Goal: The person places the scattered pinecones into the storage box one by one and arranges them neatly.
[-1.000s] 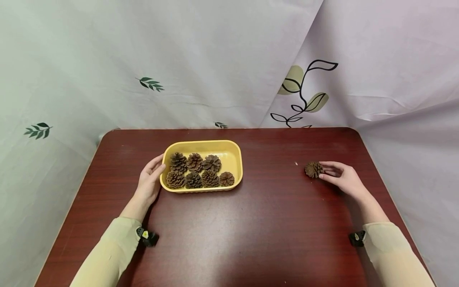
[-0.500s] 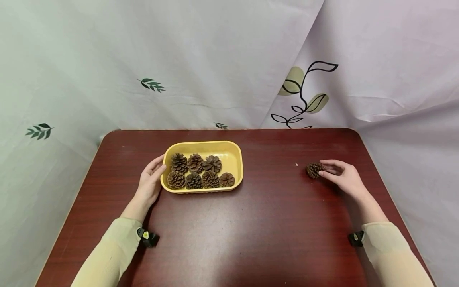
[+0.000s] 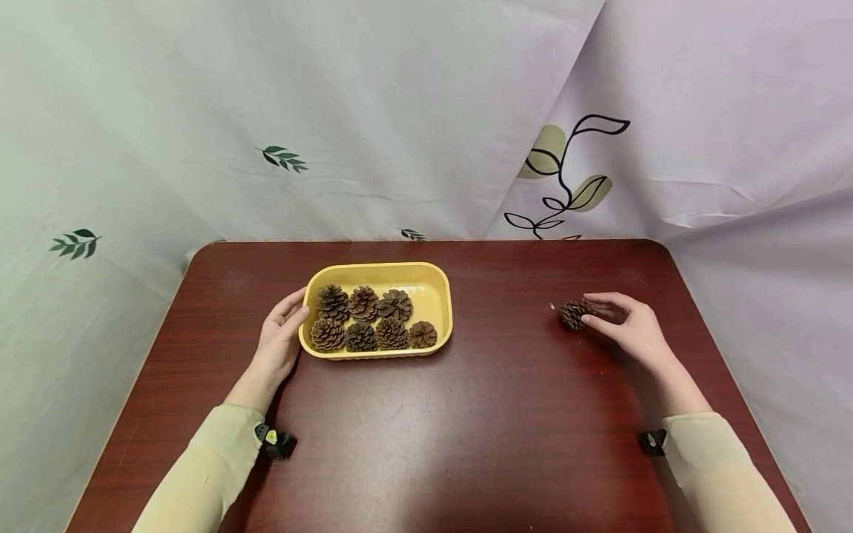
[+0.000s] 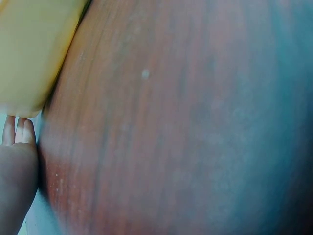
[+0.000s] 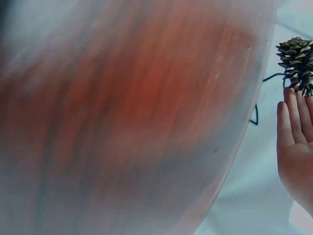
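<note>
A yellow plastic basket-like tub [image 3: 433,285] stands left of the table's middle, with several brown pine cones [image 3: 392,333] in two rows inside it. My left hand [image 3: 276,337] grips the tub's left end, thumb at the rim and fingers along the outer wall. In the left wrist view the fingertips meet the tub's wall [image 4: 34,54]. On the right side, my right hand [image 3: 633,329] pinches a single pine cone [image 3: 572,315] between thumb and fingers. The right wrist view shows that pine cone [image 5: 298,58] at the fingertips, off the table surface.
The dark red wooden table [image 3: 426,429] has rounded far corners. A pale curtain [image 3: 366,111] with leaf prints hangs behind it and at both sides. A tiny light speck [image 3: 552,306] lies near the right hand's pine cone.
My right hand has shifted slightly left with the pine cone, which has turned in the fingers. The left hand and the tub have stayed in place.
</note>
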`<state>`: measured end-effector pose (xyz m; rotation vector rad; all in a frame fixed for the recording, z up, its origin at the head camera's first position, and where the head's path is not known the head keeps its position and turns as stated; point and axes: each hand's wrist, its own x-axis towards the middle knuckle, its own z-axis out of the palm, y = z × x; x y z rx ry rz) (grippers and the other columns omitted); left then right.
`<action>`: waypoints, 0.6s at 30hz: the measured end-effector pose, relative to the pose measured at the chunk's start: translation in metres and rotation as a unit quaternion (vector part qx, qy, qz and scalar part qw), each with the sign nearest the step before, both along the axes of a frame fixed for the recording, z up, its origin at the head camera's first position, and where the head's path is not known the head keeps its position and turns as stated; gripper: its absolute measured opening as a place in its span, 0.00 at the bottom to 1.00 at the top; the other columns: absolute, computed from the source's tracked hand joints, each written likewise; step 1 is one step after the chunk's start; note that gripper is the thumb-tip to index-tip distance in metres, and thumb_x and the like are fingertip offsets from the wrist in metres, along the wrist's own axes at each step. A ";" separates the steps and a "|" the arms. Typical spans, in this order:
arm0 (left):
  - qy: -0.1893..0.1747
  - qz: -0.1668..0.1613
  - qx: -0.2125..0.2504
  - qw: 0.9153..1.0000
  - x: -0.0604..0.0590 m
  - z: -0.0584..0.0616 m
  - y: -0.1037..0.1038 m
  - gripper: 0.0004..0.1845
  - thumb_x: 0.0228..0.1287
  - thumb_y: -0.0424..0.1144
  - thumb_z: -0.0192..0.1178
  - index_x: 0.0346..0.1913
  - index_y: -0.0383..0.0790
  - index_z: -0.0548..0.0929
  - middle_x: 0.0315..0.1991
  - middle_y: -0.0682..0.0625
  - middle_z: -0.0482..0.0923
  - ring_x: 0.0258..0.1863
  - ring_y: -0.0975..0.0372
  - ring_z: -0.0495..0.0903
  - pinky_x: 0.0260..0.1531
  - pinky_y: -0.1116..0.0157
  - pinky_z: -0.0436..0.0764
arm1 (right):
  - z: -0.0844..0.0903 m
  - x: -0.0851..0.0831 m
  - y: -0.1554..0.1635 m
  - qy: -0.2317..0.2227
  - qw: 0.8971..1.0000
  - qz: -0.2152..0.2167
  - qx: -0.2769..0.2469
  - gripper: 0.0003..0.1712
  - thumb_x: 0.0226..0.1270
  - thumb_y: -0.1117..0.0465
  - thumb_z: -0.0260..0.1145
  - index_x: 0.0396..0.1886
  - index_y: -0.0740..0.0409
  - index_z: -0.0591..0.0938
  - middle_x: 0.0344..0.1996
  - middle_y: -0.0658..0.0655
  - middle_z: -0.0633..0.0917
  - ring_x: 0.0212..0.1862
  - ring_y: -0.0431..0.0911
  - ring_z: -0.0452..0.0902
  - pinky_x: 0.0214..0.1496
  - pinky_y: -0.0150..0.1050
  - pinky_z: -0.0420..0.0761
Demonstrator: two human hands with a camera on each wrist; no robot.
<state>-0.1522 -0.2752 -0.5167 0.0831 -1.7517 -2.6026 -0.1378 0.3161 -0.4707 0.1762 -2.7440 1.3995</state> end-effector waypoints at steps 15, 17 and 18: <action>0.007 -0.003 0.011 1.000 0.000 -0.001 -0.001 0.20 0.82 0.25 0.51 0.59 0.52 0.85 0.53 0.59 0.89 0.52 0.71 0.86 0.52 0.76 0.85 | 0.006 -0.012 -0.035 0.012 0.999 0.012 -0.029 0.23 0.67 0.66 0.78 0.61 0.64 0.86 0.47 0.32 0.87 0.47 0.16 0.81 0.50 0.16 0.81; 0.009 -0.003 0.012 1.000 -0.001 -0.001 -0.001 0.20 0.81 0.25 0.51 0.59 0.52 0.85 0.53 0.59 0.89 0.52 0.71 0.86 0.52 0.76 0.85 | 0.006 -0.014 -0.040 0.013 0.999 0.015 -0.034 0.23 0.67 0.66 0.78 0.61 0.64 0.86 0.48 0.35 0.88 0.48 0.17 0.82 0.50 0.16 0.81; 0.009 -0.002 0.011 1.000 -0.001 -0.001 -0.001 0.20 0.81 0.25 0.51 0.59 0.52 0.85 0.53 0.59 0.89 0.52 0.71 0.86 0.52 0.76 0.85 | 0.006 -0.015 -0.043 0.013 0.999 0.016 -0.035 0.23 0.67 0.66 0.78 0.61 0.64 0.86 0.49 0.37 0.88 0.48 0.17 0.82 0.50 0.16 0.81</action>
